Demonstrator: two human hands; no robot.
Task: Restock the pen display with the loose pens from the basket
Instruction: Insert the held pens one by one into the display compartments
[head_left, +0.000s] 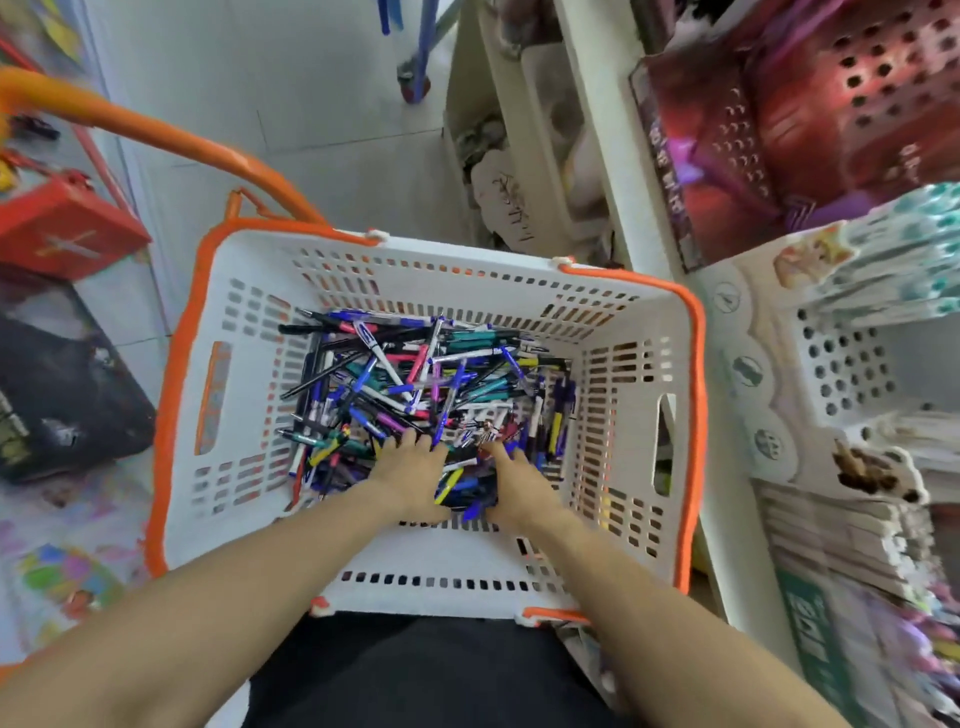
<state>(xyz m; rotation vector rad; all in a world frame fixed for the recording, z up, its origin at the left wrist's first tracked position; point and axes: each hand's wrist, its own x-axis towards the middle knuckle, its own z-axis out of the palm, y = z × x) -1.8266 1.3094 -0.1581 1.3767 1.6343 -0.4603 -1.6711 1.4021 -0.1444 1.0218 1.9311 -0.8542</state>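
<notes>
Head view: the loose pens (415, 395) are seen heaped in the bottom of the white basket (249, 395). The left hand (410, 480) is laid on the heap, fingers spread; the right hand (517, 483) is dug in beside it, its grip not readable. Gathering is judged under way. Next, a bundle must be gripped, lifted and carried to the pen display (841, 364) at right.

Both hands reached down into the white, orange-rimmed basket (631, 332), the left hand (410, 480) and right hand (519, 486) resting on the heap of loose pens (415, 384), fingers spread.
</notes>
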